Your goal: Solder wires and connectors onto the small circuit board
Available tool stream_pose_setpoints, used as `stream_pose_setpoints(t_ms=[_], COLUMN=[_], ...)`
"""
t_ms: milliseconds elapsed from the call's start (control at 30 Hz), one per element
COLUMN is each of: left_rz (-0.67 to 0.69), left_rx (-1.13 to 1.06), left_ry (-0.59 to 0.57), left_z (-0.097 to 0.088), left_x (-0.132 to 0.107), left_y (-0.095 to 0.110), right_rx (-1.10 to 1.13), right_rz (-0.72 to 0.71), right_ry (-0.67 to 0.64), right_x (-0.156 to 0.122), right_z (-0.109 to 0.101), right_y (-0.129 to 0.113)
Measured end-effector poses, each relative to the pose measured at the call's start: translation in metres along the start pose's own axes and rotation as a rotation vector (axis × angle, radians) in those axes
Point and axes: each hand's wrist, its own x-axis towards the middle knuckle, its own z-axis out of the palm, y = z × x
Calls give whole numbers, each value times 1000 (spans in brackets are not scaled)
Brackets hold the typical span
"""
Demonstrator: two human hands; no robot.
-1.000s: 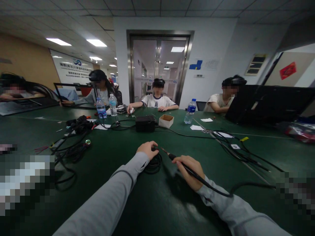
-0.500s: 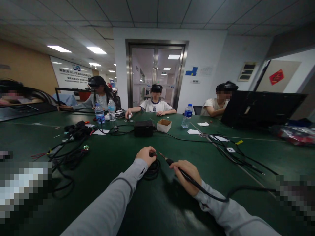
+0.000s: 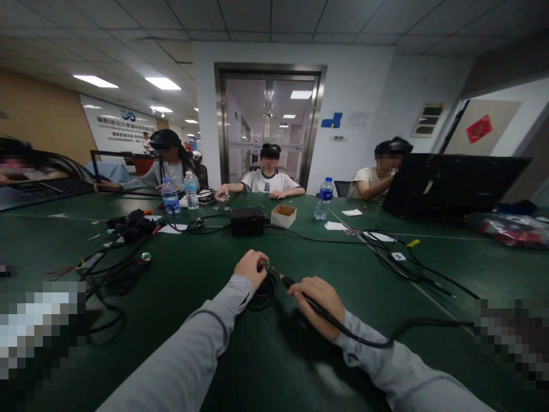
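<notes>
My right hand (image 3: pixel 319 303) is closed round a soldering iron (image 3: pixel 286 281), whose bare tip points left and slightly away from me. The iron's black cord runs back over my wrist. My left hand (image 3: pixel 249 269) pinches a small circuit board (image 3: pixel 266 265) just above the table. The iron's tip is at or very near this board; contact cannot be made out. Beneath my left hand lies a coiled black cable (image 3: pixel 262 296). The fingers partly cover the board.
Ahead stand a black box (image 3: pixel 247 222) with cables and a small open carton (image 3: pixel 283 216). Tangled cables (image 3: pixel 124 269) lie left, more cables (image 3: pixel 398 263) right. Water bottles (image 3: pixel 170 197) and a monitor (image 3: pixel 454 186) stand farther off. Several people sit around the green table.
The iron's tip has come closer to the board in my left hand. The whole view has shifted slightly. Across the table, a person's hand has moved a little.
</notes>
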Motion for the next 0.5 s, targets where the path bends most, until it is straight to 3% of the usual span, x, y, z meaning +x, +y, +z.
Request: stream_pose_setpoints(t_ms=[500], left_rz=[-5], left_rx=[-3], left_ry=[-13], left_z=[-2], left_x=[-2], left_y=[3], right_rx=[-9], right_rz=[29], right_ry=[-67], right_x=[-2], right_z=[6], right_y=[5])
